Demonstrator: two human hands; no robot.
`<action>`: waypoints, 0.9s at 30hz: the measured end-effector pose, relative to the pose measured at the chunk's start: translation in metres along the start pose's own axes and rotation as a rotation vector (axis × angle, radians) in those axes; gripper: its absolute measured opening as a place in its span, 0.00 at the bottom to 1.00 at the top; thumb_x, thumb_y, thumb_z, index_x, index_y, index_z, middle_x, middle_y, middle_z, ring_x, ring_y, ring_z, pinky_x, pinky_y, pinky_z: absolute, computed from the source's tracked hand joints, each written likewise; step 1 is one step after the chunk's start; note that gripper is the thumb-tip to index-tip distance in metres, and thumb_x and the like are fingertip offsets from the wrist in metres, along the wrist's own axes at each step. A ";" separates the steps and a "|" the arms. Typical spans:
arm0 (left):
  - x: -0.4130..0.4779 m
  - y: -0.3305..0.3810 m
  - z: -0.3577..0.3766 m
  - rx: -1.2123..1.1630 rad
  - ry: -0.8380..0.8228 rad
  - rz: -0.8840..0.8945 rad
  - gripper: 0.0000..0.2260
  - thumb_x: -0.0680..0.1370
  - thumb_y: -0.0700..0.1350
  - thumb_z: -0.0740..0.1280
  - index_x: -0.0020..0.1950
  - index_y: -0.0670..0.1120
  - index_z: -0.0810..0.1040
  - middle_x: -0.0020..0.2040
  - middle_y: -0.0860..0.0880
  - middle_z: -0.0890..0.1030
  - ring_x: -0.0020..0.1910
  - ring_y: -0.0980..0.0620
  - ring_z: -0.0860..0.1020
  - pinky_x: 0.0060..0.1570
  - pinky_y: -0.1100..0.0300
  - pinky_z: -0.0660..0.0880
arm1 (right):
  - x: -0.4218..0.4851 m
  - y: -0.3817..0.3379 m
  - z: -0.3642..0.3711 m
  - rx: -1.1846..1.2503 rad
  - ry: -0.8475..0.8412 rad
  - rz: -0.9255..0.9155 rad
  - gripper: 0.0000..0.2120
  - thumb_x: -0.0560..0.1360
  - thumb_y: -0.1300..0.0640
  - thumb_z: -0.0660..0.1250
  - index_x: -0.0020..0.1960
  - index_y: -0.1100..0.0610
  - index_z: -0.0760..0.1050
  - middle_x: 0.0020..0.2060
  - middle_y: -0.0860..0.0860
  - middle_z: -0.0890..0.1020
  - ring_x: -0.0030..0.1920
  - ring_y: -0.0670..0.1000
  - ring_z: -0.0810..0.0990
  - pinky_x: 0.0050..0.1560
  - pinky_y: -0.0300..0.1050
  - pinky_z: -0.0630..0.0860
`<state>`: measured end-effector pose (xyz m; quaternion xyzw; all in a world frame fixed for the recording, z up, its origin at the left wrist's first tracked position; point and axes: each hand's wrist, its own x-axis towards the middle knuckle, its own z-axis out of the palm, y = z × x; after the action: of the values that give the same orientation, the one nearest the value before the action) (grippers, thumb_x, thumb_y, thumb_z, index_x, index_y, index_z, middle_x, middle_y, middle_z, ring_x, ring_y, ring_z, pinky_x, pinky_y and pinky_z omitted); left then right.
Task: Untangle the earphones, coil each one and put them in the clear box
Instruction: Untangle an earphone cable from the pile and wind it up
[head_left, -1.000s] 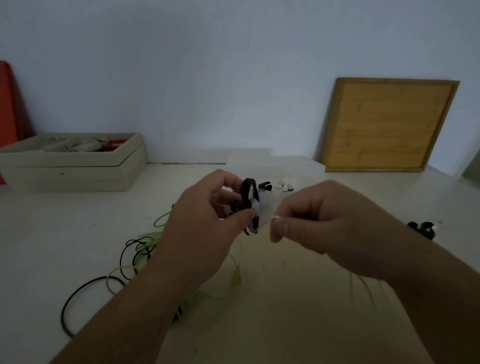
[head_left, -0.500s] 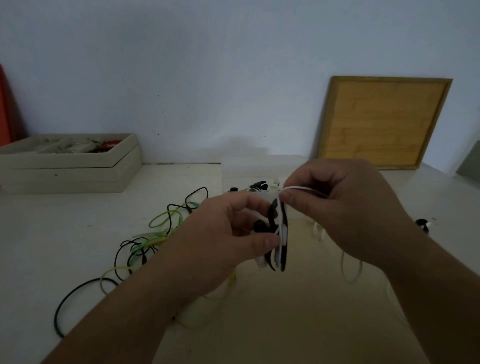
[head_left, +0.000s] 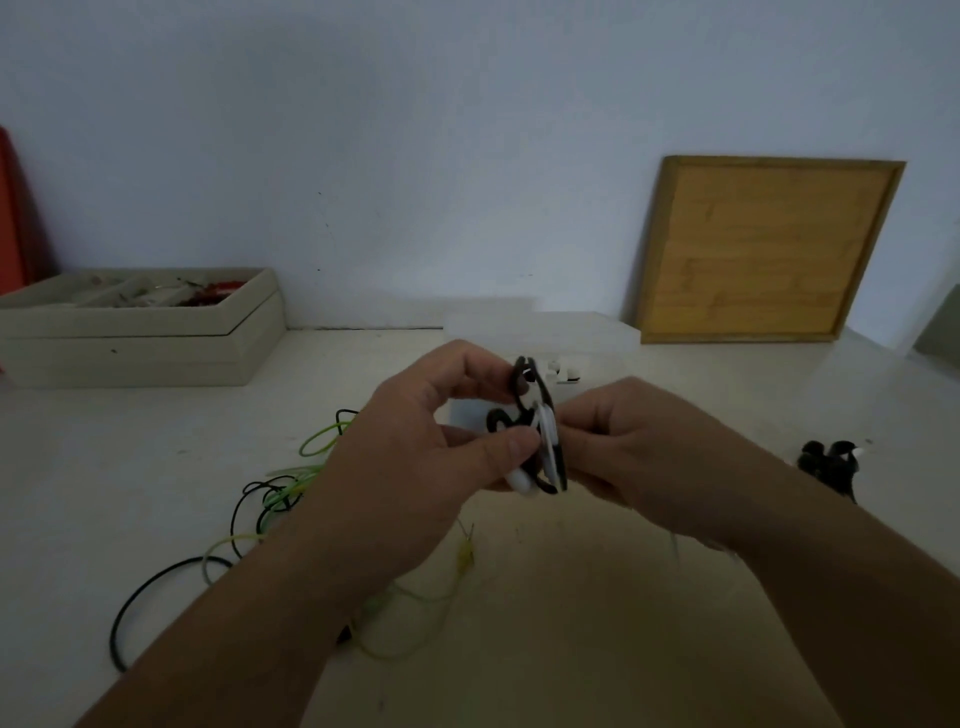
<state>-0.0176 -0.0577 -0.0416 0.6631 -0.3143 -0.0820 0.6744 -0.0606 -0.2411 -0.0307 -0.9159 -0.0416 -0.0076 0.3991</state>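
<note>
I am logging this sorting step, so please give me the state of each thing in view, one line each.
left hand: grips the black-and-white earphone coil.
right hand: pinches the same coil.
black-and-white earphone coil: wound, held above the table.
green and black cables: tangled, lying on the table.
clear box: behind the hands, earphones inside.
black earphone bundle: coiled, on the table.
beige tray: open, small items inside.
wooden board: leaning against the wall.

No legible text or labels.
</note>
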 end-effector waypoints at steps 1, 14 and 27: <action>0.000 0.000 -0.001 -0.016 0.007 -0.003 0.09 0.72 0.34 0.71 0.51 0.41 0.78 0.47 0.46 0.84 0.38 0.40 0.85 0.40 0.54 0.82 | 0.000 0.000 0.001 0.033 -0.042 -0.006 0.19 0.81 0.49 0.61 0.42 0.61 0.80 0.24 0.49 0.71 0.25 0.47 0.65 0.28 0.41 0.64; 0.002 -0.003 -0.006 -0.114 0.166 -0.077 0.09 0.73 0.41 0.69 0.52 0.41 0.78 0.44 0.41 0.86 0.43 0.40 0.84 0.44 0.53 0.83 | -0.003 -0.004 0.003 0.022 -0.215 -0.064 0.11 0.81 0.52 0.62 0.47 0.48 0.84 0.35 0.49 0.81 0.37 0.43 0.78 0.43 0.37 0.73; 0.000 -0.003 -0.006 0.025 0.183 -0.086 0.06 0.76 0.35 0.69 0.50 0.43 0.77 0.44 0.45 0.84 0.35 0.45 0.83 0.38 0.56 0.81 | -0.009 -0.012 -0.004 -0.018 -0.232 -0.054 0.10 0.80 0.53 0.64 0.47 0.49 0.84 0.33 0.50 0.81 0.33 0.41 0.78 0.40 0.35 0.73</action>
<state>-0.0134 -0.0534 -0.0435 0.6891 -0.2236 -0.0463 0.6878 -0.0705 -0.2370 -0.0200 -0.9129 -0.1118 0.0872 0.3829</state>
